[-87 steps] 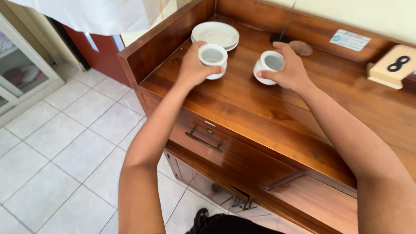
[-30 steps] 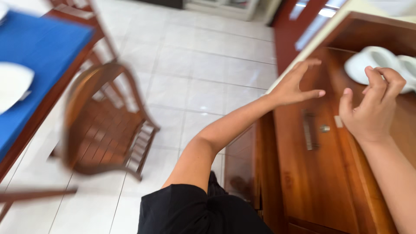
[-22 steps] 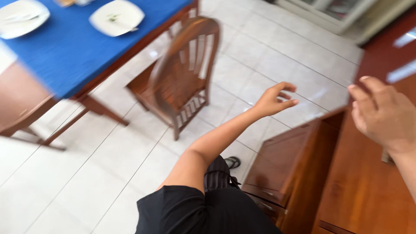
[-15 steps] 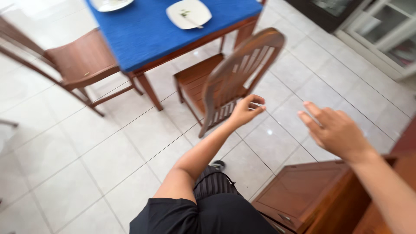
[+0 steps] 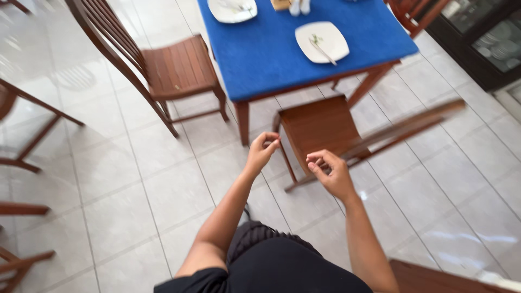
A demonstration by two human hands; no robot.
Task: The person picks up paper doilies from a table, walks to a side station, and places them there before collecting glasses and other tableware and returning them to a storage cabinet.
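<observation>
Square table with bright blue cloth top [image 5: 282, 51], reddish-brown wooden legs. Two white square ceramic plates: near plate [image 5: 322, 41] with green flecks, far plate [image 5: 232, 10] plain. Slatted brown wooden chair [image 5: 325, 127] beside table, warm mid-brown seat. Second brown wooden chair [image 5: 168, 68], seat striped by slats. Pale grey-white glossy floor tiles [image 5: 119, 184], thin grey grid grout lines. Black fabric garment [image 5: 277, 266].

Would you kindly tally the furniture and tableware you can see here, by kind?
Blue-topped table: 1
White plates: 2, a round plate and a square plate
Wooden chairs fully in view: 2, the nearest chair by both empty hands, and a second chair
Total: 5, not counting chair parts at the edges.
</observation>
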